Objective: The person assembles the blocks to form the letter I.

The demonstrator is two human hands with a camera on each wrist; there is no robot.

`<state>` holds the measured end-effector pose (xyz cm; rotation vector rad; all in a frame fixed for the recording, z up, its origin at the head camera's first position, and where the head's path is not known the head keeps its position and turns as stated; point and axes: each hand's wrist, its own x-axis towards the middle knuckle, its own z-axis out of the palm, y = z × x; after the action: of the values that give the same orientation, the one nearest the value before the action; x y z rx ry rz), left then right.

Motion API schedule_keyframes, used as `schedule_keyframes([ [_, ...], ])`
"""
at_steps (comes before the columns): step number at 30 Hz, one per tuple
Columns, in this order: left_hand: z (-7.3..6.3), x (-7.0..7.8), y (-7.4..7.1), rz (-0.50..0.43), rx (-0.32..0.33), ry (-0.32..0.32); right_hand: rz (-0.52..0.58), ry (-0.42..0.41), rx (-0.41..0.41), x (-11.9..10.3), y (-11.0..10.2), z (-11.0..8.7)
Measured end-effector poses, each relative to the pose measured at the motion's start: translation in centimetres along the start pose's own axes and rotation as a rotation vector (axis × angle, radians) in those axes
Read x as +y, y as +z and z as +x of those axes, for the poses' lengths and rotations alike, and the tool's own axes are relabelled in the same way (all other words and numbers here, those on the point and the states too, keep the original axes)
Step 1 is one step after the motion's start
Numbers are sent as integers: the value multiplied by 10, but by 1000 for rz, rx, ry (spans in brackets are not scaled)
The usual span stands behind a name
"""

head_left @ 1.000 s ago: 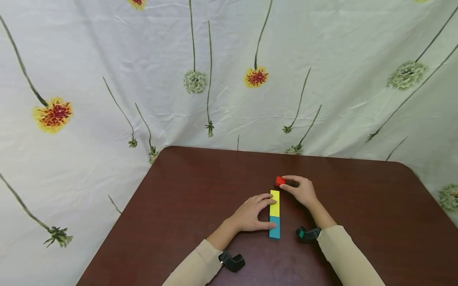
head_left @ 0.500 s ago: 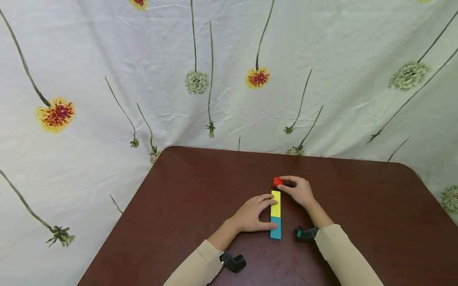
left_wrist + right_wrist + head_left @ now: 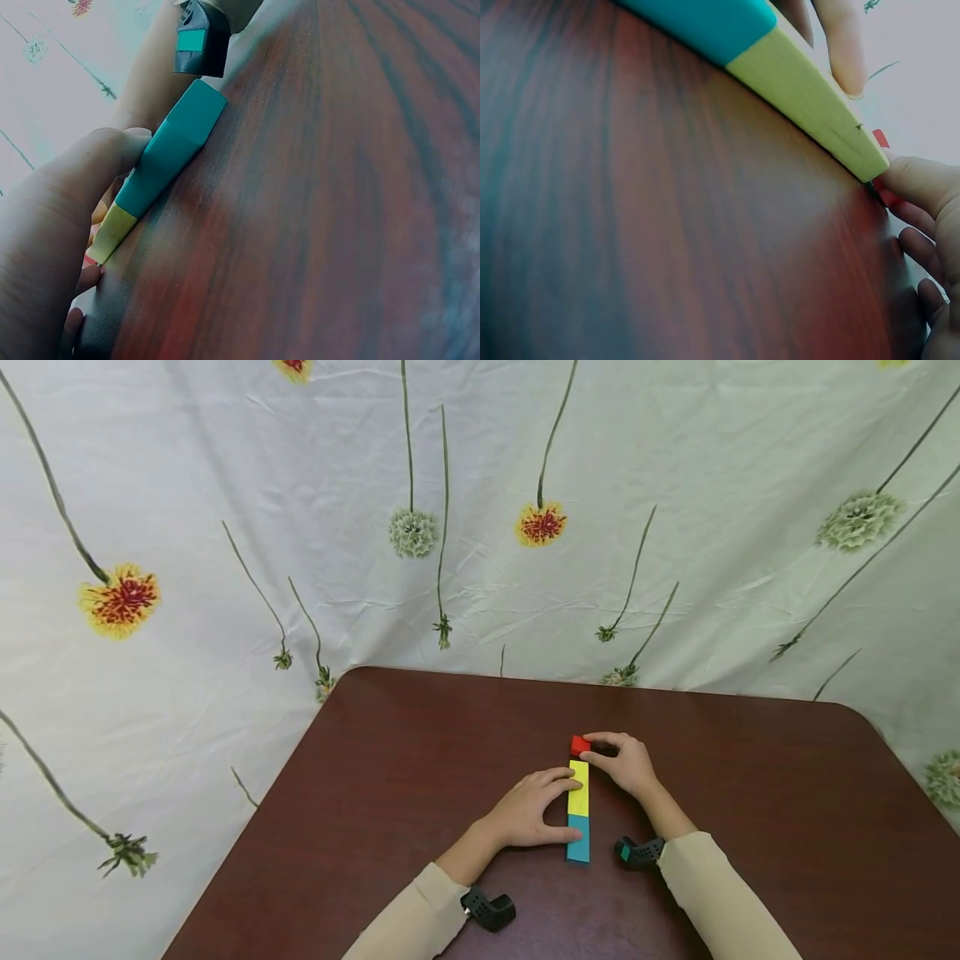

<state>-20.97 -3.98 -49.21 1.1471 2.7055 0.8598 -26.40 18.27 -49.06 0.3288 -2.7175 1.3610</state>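
Observation:
On the table a blue block (image 3: 577, 853) and a yellow block (image 3: 579, 803) lie end to end in one line, their ends touching. My left hand (image 3: 527, 810) reaches over them from the left: its thumb rests on the blue block and its fingertips on the yellow block. Beyond the yellow block's far end, my right hand (image 3: 628, 765) pinches a small red block (image 3: 579, 745) between thumb and finger. In the right wrist view the thumb hides most of the red block (image 3: 880, 139), and it sits close to the yellow end (image 3: 870, 161).
The dark brown table (image 3: 420, 735) extends to both sides of the blocks. A white curtain (image 3: 337, 510) with printed flowers hangs behind its far edge. Black wrist straps (image 3: 489, 910) sit on both forearms.
The right hand has moved the red block slightly left and nearer, into line with the yellow block and closer to its far end. The left hand stays in place on the blocks.

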Motion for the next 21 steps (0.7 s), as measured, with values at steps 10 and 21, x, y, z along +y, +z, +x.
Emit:
schedule_keyframes([
  [10,-3,1,-3,11,-2,-3,-7,-8,-9,2,4,0],
  [21,-1,3,-2,11,3,5,8,13,-33,2,0,-1],
])
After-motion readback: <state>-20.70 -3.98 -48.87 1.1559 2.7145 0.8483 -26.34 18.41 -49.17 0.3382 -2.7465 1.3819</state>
